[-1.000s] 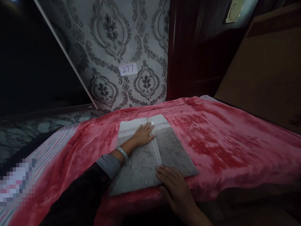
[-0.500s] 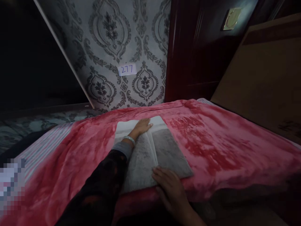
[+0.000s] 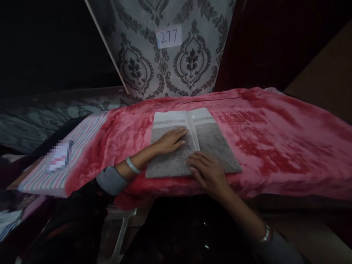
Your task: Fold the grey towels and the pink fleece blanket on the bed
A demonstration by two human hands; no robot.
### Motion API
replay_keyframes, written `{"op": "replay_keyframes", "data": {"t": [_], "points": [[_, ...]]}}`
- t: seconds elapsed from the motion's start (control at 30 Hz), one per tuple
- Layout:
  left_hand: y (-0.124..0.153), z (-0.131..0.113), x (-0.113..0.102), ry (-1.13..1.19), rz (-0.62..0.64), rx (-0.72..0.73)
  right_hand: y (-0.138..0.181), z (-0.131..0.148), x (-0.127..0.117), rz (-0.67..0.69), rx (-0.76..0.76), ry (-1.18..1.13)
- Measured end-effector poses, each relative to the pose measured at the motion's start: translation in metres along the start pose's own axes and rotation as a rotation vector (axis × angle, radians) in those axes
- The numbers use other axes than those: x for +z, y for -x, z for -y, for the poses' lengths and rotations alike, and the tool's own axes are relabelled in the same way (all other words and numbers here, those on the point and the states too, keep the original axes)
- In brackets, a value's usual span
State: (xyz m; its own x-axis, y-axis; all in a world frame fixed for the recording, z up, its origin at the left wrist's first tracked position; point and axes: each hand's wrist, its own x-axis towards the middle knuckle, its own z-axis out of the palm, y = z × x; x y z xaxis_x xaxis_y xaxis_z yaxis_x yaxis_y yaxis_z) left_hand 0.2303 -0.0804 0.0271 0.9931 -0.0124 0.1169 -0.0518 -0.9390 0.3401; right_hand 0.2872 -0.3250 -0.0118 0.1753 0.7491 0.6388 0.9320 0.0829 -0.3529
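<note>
A grey and white open book lies flat on a red and pink plush blanket. Pale leaves stand slightly raised along its middle fold. My left hand rests palm down on the left-hand page, fingers stretched toward the fold. At the near end of the fold, my right hand lies over the book's lower part with its fingers extended. Both hands touch the book; what is under the right palm is hidden.
Striped cloth shows at the blanket's left, with a blurred-out item on it. Patterned wallpaper with a "277" label rises behind. A dark screen-like panel stands at left, a brown board at right.
My left hand has slid from the book's far edge down the left page toward me. The right hand stays at the near end of the fold. My view has tilted down.
</note>
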Motion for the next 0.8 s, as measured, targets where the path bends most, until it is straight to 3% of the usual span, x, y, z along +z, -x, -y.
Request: {"op": "replay_keyframes", "data": {"t": [0.2, 0.47, 0.67, 0.8], "points": [[0.026, -0.007, 0.012, -0.117, 0.049, -0.091, -0.012, 0.013, 0.029, 0.229, -0.091, 0.133], [0.015, 0.016, 0.01, -0.219, 0.038, -0.052, 0.0, 0.011, 0.031, 0.234, -0.08, 0.185], [0.013, 0.044, 0.001, -0.282, -0.086, -0.394, 0.001, 0.011, 0.032, 0.221, -0.075, 0.164], [0.019, 0.068, -0.003, -0.214, -0.09, -0.565, 0.001, 0.011, 0.033, 0.208, -0.082, 0.158]]}}
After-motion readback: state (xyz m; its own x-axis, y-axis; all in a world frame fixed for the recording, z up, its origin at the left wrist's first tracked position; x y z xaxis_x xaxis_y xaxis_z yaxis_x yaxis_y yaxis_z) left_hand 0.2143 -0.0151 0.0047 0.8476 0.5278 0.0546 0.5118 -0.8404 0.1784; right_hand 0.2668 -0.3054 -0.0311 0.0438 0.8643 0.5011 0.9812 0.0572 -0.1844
